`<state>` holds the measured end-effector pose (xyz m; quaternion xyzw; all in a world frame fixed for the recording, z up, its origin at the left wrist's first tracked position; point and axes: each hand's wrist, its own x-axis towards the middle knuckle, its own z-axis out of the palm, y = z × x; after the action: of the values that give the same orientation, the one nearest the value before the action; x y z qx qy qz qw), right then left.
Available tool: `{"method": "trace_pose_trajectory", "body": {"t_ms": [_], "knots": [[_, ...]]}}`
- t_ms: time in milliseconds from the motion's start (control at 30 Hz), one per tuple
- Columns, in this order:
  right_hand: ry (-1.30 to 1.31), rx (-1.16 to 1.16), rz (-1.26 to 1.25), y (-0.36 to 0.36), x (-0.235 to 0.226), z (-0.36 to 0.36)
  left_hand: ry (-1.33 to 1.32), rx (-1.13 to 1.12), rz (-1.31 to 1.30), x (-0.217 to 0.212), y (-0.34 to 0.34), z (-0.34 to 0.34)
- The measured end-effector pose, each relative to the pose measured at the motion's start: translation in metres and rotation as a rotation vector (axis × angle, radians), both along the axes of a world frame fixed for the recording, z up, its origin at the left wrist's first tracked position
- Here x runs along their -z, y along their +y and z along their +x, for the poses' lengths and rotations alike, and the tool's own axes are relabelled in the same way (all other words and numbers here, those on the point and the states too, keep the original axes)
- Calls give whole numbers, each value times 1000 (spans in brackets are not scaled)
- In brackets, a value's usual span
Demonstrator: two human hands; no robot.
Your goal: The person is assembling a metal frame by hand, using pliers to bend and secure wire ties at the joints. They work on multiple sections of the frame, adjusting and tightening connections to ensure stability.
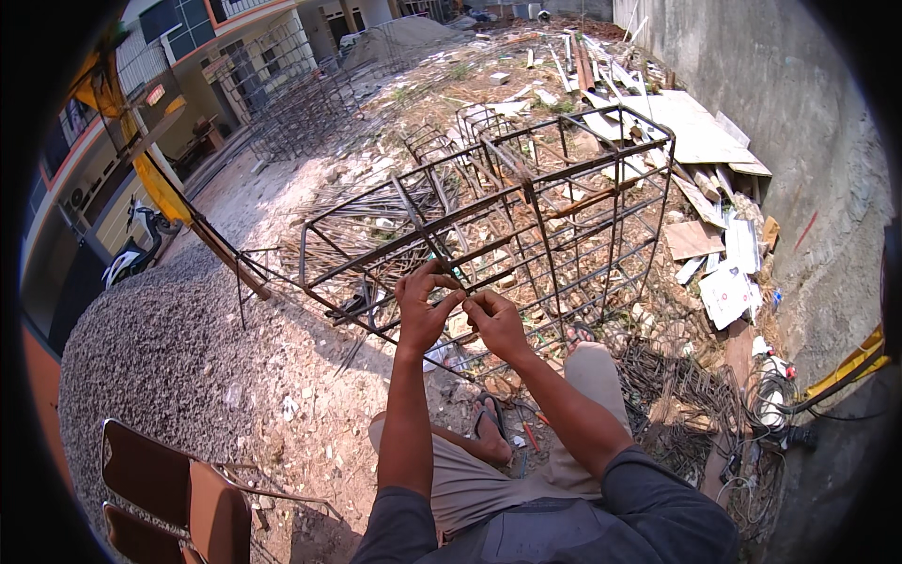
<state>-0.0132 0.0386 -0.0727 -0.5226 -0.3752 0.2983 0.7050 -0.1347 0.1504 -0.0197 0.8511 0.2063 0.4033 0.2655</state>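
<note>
A long cage of steel reinforcing bars [470,218] stands before me, its square hoops tied to lengthwise bars. My left hand [423,305] is at the near side of the cage, fingers bent, with thumb and forefinger pinched together. Close beside it, my right hand [498,324] is pinched too, and the two sets of fingertips almost meet beside a bar. Whatever thin piece they may hold is too small to make out. On the ground between my feet lies a tool with red handles [532,436].
A gravel heap [160,329] rises at left, behind brown folding chairs [155,479]. Tangled wire and rods [676,390] lie right of my legs. Scrap boards [695,132] lean near a concrete wall [808,169]. A motorbike [136,240] stands far left. Loose rods [362,226] lie beyond the cage.
</note>
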Motion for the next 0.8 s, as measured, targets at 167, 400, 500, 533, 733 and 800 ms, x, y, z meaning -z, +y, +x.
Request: {"method": "trace_pose_trajectory", "body": {"t_ms": [167, 400, 500, 533, 733, 800], "knots": [[23, -15, 2, 0, 1, -5, -22, -6, 18, 4, 1, 2], [-6, 11, -17, -1, 8, -2, -22, -16, 0, 8, 3, 3], [-54, 44, -1, -3, 6, -2, -13, -21, 15, 6, 2, 3], [-77, 58, 6, -3, 5, -2, -7, -24, 26, 5, 1, 3], [-235, 171, -17, -5, 5, -2, 4, -49, 100, 1, -2, 8], [-448, 273, -5, -7, -2, -5, -8, -68, 124, 6, 0, 8]]}}
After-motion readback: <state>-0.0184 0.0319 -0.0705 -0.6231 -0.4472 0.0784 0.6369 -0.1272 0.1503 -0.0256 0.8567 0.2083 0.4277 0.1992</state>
